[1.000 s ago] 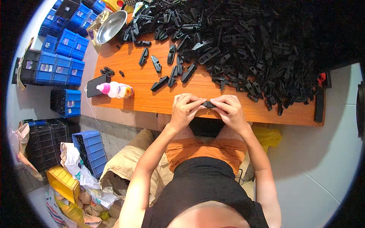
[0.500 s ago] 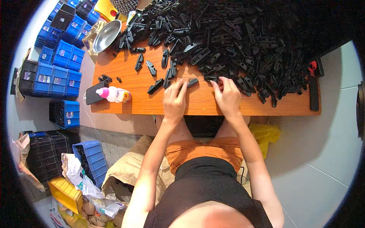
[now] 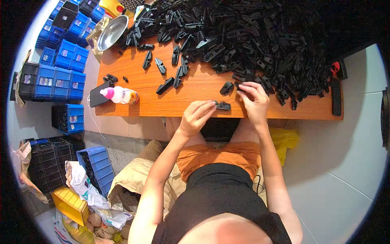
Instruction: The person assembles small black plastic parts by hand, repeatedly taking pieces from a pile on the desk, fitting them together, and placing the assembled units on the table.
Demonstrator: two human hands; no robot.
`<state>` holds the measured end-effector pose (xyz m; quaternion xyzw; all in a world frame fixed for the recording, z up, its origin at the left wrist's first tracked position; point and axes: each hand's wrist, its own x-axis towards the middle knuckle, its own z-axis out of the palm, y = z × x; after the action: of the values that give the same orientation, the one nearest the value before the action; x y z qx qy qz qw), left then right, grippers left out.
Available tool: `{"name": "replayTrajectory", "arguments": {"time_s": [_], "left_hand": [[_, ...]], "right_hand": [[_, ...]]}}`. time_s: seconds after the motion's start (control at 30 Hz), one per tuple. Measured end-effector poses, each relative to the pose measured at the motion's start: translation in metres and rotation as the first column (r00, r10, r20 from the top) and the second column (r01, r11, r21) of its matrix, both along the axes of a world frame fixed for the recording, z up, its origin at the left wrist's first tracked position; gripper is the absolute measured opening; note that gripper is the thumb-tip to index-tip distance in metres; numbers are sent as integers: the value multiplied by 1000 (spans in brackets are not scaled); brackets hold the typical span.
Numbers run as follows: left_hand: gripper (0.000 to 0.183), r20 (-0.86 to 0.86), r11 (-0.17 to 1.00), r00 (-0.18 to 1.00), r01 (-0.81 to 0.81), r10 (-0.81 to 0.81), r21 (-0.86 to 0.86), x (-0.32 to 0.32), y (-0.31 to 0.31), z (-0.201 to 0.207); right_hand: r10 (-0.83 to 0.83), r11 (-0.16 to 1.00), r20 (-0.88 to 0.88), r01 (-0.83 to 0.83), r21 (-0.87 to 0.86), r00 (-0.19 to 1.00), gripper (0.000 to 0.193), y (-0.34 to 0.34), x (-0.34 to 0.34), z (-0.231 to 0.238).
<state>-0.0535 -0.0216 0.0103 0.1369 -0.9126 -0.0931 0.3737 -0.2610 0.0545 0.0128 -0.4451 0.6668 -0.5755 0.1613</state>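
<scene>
Near the table's front edge, my left hand (image 3: 196,118) pinches one end of a small black plastic part (image 3: 223,106), whose other end sticks out to the right. My right hand (image 3: 256,101) is a little farther back, thumb and fingers closed on a small dark piece (image 3: 240,88) that they partly hide. Just left of those fingertips a short black part (image 3: 226,88) lies on the wood. Several longer black parts (image 3: 165,86) lie loose to the left. Behind both hands rises a large heap of similar black parts (image 3: 252,49).
On the table's left stand a pink-capped bottle (image 3: 120,95) and a dark phone-like slab (image 3: 99,96). A metal bowl (image 3: 113,33) tilts at the far left corner. Blue crates (image 3: 61,83) are stacked left of the wooden table (image 3: 146,106). Paper sacks (image 3: 134,175) lie on the floor below.
My left hand has moved right and nearer the table's front edge with the black part. My right hand has shifted slightly right. A short black part now shows between them.
</scene>
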Motion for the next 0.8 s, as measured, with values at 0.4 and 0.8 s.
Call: {"name": "replayTrajectory", "arguments": {"time_s": [0.4, 0.8], "left_hand": [[33, 25, 953, 992, -124, 122, 278, -2, 0, -8], [26, 45, 890, 996, -84, 72, 448, -8, 1, -5]], "right_hand": [[209, 978, -195, -205, 43, 958, 25, 32, 10, -4], [329, 941, -263, -293, 169, 907, 30, 22, 18, 0]]}}
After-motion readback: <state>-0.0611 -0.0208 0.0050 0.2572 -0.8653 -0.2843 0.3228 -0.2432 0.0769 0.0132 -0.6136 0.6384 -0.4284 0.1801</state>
